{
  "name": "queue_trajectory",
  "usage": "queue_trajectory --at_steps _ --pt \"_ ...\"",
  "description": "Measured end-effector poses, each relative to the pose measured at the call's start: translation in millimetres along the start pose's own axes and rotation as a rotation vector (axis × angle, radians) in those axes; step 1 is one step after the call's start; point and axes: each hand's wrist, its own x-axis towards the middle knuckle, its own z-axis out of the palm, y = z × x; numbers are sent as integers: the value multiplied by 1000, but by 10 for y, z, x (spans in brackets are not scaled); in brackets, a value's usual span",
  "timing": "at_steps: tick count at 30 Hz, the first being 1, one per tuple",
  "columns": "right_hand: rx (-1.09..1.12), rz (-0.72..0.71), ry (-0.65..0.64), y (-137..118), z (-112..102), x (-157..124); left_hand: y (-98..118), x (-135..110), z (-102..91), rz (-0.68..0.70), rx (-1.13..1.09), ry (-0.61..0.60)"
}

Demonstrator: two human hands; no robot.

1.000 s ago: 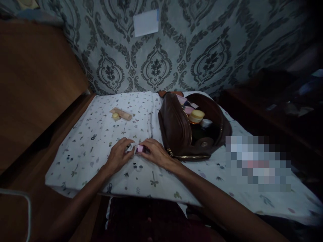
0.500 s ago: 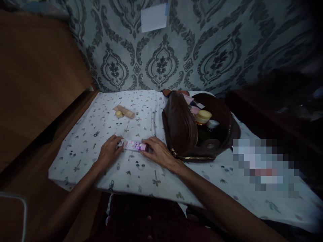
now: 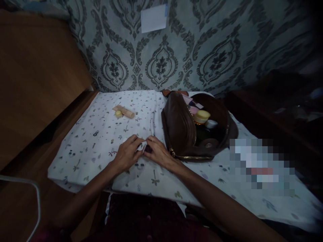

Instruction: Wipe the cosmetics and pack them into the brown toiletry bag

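Left hand (image 3: 128, 153): palm down on the cloth, fingers curled in, tips closed on a small pale item (image 3: 141, 145).
Right hand (image 3: 157, 153): also palm down, fingers bent, tips meeting the same item from the other side. The two hands touch at the fingertips.
Item: only a whitish end shows between the fingers, and the rest is covered, so its shape and label cannot be read. It lies low on the printed cloth (image 3: 96, 148), near the front middle and just left of the pouch.

Brown pouch (image 3: 179, 126): just beside the right hand, standing open with its mouth facing right and up and a gold zip along the lower edge. Inside are a yellow-lidded jar (image 3: 202, 116), a white cap (image 3: 211, 123) beside it and pink packets (image 3: 193, 108) behind. The remaining contents are too dark to make out.

Far left of the cloth, well apart from the hands: a beige tube (image 3: 125, 112) lying flat, with a small yellow cap (image 3: 118, 114) touching or just beside it.

Surroundings: a wooden panel (image 3: 37, 77) to the left, patterned wallpaper (image 3: 214, 60) behind with a white paper slip (image 3: 153, 18) stuck on it. The right side is dark, with a pixelated patch over the cloth.
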Motion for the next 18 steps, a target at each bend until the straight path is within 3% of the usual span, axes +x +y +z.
queue_trajectory --at_steps 3,11,18 --pt "6 -4 0 -5 -13 3 -86 16 -22 -41 31 17" --pt "-25 56 -58 -44 -65 14 -560 -154 -176 -247 256 21" --pt "-19 56 -13 -74 -57 12 -666 -245 -185 -235 246 77"
